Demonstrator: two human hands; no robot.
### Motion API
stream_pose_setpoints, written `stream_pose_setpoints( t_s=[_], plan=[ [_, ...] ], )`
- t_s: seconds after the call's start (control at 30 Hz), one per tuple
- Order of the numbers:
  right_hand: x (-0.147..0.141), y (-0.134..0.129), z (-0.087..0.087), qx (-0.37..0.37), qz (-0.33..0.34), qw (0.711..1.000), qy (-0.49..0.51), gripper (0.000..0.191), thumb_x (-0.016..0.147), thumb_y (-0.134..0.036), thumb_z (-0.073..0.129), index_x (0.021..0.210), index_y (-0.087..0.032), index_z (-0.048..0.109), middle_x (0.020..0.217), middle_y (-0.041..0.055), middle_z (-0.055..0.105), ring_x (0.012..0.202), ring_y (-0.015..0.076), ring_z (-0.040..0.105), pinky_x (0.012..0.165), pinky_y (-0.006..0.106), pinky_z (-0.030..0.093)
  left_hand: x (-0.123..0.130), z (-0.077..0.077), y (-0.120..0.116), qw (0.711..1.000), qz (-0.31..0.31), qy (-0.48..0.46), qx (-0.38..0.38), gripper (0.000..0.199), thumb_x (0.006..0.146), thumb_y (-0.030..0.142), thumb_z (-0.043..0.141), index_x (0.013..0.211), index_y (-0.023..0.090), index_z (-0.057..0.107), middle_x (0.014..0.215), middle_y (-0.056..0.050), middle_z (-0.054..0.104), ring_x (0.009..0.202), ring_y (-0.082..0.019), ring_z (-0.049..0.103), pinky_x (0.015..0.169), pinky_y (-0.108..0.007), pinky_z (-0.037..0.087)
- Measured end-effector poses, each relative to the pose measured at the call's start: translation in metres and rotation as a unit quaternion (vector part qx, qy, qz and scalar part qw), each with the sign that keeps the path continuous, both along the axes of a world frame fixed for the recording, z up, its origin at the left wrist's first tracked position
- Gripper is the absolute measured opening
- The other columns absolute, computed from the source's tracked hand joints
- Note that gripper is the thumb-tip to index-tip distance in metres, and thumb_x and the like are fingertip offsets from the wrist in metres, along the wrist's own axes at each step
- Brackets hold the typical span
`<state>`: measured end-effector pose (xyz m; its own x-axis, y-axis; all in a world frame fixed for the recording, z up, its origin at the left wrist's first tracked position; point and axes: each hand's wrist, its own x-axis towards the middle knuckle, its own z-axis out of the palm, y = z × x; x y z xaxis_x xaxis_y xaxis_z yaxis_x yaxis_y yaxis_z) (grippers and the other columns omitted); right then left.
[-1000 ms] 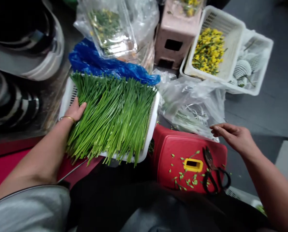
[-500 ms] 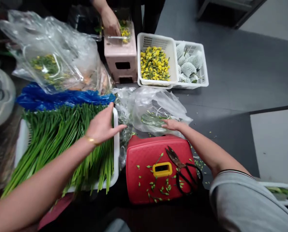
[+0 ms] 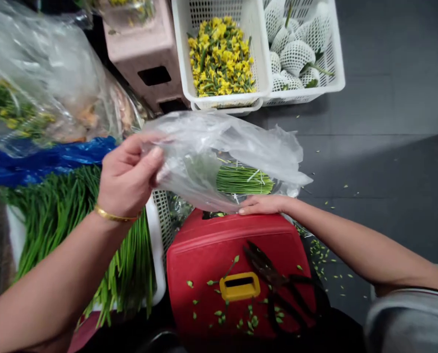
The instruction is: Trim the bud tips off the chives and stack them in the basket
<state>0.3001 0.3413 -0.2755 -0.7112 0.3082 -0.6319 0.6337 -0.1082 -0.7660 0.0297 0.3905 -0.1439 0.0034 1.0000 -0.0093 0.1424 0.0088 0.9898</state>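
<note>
My left hand (image 3: 128, 171) is closed on the left end of a clear plastic bag (image 3: 204, 132), holding it raised. Green stems (image 3: 246, 180) with white ties show through the bag's gap, lying in a bundle. At the bag's lower edge, my right hand (image 3: 265, 203) presses its fingers on the plastic, just above the far rim of a red stool (image 3: 200, 250); some fingertips are hidden. Dark-handled scissors (image 3: 270, 269) lie on the stool among scattered green buds (image 3: 253, 321).
Long green stalks (image 3: 57, 220) fill a white crate at left, beside a blue plastic sheet (image 3: 49, 162). Ahead are a pink stool (image 3: 141, 49), a white basket (image 3: 184, 63) of yellow flowers, and another basket (image 3: 340, 73) of net-wrapped produce. Green bits litter the floor (image 3: 366, 162).
My left hand has gone from open over the stalks to gripping the bag, which is now lifted and spread. My right hand has come to the bag's near edge. The view has moved closer.
</note>
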Motion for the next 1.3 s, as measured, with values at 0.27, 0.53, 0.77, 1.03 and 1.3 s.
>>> stream_pose_setpoints(
  t_s=[0.27, 0.53, 0.77, 1.03, 1.3],
  plan=[
    [0.017, 0.015, 0.064, 0.132, -0.088, 0.987, 0.004, 0.037, 0.086, -0.046, 0.045, 0.087, -0.016, 0.066, 0.077, 0.0039, 0.062, 0.071, 0.0142, 0.053, 0.069, 0.026, 0.039, -0.024, -0.022, 0.055, 0.986, 0.102, 0.026, 0.131, 0.033, 0.06, 0.039, 0.077, 0.081, 0.016, 0.066, 0.057, 0.006, 0.056, 0.044, -0.003, 0.037, 0.036, -0.016, 0.028],
    [0.008, 0.044, 0.029, 0.198, -0.073, 0.969, -0.128, 0.048, 0.098, -0.035, 0.022, 0.11, -0.009, 0.06, 0.102, 0.0128, 0.065, 0.093, 0.0192, 0.06, 0.078, 0.029, 0.044, -0.023, -0.005, -0.008, 0.996, -0.045, 0.075, 0.002, 0.027, 0.072, 0.041, 0.072, 0.093, 0.024, 0.069, 0.051, 0.006, 0.049, 0.039, -0.005, 0.041, 0.035, -0.018, 0.034],
    [-0.026, 0.062, -0.073, 0.32, 0.106, 0.907, -0.252, 0.088, 0.065, -0.04, 0.076, 0.137, -0.005, 0.039, 0.133, 0.0216, 0.048, 0.121, 0.0302, 0.048, 0.098, 0.033, 0.039, -0.028, 0.008, -0.016, 0.992, -0.066, 0.11, 0.021, 0.023, 0.079, 0.029, 0.066, 0.102, 0.026, 0.068, 0.064, 0.004, 0.057, 0.047, -0.006, 0.044, 0.04, -0.019, 0.038],
    [-0.017, 0.013, -0.13, 0.351, 0.109, 0.884, -0.289, 0.093, 0.07, -0.029, 0.066, 0.145, 0.0, 0.019, 0.144, 0.0291, 0.031, 0.131, 0.0378, 0.034, 0.104, 0.046, 0.031, -0.034, -0.004, -0.03, 0.985, -0.099, 0.139, -0.007, 0.027, 0.082, 0.016, 0.058, 0.105, 0.028, 0.068, 0.058, 0.007, 0.053, 0.046, -0.004, 0.045, 0.041, -0.015, 0.038],
    [-0.02, 0.033, -0.128, 0.287, 0.045, 0.912, -0.291, 0.052, 0.082, -0.024, 0.054, 0.131, -0.009, 0.042, 0.112, 0.0192, 0.061, 0.098, 0.0255, 0.06, 0.081, 0.031, 0.046, -0.049, 0.004, -0.034, 0.903, -0.211, 0.365, 0.082, 0.031, 0.086, 0.027, 0.054, 0.116, 0.028, 0.061, 0.083, 0.004, 0.067, 0.061, -0.008, 0.057, 0.061, -0.021, 0.05]
  ],
)
